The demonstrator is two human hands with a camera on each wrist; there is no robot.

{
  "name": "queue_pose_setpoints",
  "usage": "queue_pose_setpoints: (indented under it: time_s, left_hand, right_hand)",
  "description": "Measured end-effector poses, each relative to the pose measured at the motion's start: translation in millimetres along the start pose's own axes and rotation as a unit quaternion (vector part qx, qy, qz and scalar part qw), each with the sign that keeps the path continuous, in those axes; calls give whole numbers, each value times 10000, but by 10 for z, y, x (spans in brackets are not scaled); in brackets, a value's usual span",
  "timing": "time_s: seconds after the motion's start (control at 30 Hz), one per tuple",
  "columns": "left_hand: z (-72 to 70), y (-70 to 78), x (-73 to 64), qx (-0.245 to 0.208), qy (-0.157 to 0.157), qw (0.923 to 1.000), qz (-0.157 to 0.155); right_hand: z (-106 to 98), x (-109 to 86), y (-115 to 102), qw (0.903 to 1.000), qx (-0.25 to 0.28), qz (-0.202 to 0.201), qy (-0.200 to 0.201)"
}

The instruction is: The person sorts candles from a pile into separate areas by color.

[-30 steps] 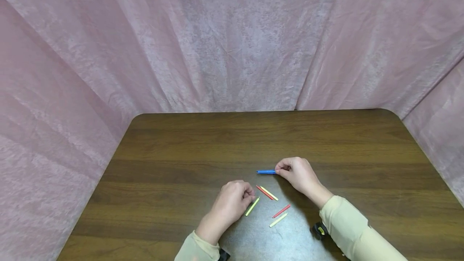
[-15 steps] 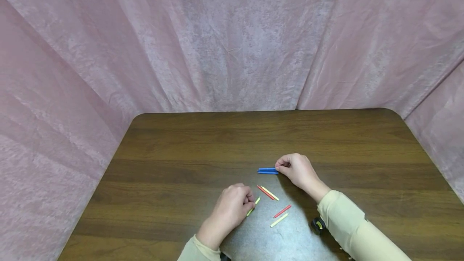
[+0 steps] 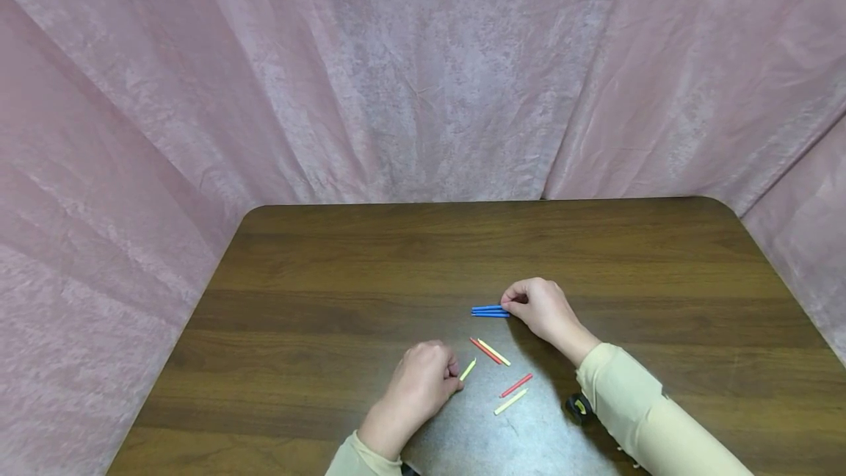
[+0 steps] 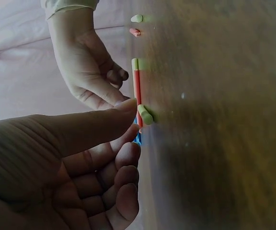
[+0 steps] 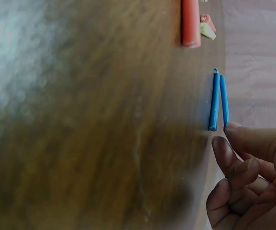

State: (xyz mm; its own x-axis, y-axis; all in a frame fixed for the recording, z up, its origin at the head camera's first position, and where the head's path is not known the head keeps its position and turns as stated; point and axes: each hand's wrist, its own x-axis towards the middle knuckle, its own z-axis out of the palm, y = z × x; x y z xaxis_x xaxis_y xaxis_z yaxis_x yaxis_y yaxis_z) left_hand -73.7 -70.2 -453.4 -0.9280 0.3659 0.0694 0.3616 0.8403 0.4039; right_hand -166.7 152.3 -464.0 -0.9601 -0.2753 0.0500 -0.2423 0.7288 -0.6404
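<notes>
Three thin blue candles [image 3: 490,311] lie side by side on the dark wood table [image 3: 317,278]. In the right wrist view, my right hand [image 3: 538,309] pinches the end of one blue candle [image 5: 225,100] between thumb and forefinger. Another blue candle [image 5: 214,103], its wick showing, lies next to it. My left hand [image 3: 423,377] pinches the lower end of a yellow-green candle [image 3: 468,369], partly hidden by the thumb. In the left wrist view, the end of this yellow-green candle [image 4: 145,115] shows just beyond the fingertips, close to the tabletop.
Between the hands lie a red candle [image 3: 485,350] and a pale yellow candle [image 3: 494,352] together. Nearer the front are another red candle [image 3: 516,386] and another pale yellow candle [image 3: 511,402]. Pink curtains [image 3: 423,79] hang behind the table.
The blue candles, bunched together one second ago, now lie spread in a row. My right hand has shifted slightly away from me. My left hand has moved slightly down along the yellow-green candle.
</notes>
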Motion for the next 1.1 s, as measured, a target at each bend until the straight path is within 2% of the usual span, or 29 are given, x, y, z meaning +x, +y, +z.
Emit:
queue_pose_setpoints:
  time_s: [0.5,0.6,0.73,0.93,1.1]
  left_hand:
    - [35,-30,-58,174,-103,9998,-20]
    - [64,-45,-61,286,-38,9996,61]
    - [61,-41,-63,406,-105,9991,72]
    - [13,-17,-68,524,-318,9981,-102]
    - [23,-30,-70,549,-344,9977,-182]
  right_hand:
    - [14,26,8,9998,-27,38,-189]
    - [16,30,14,9998,-30,25,-210]
    - [22,32,23,9997,-54,8,-218]
    - [29,36,29,9998,-51,-53,-197]
    - [30,39,34,9997,-59,-52,-217]
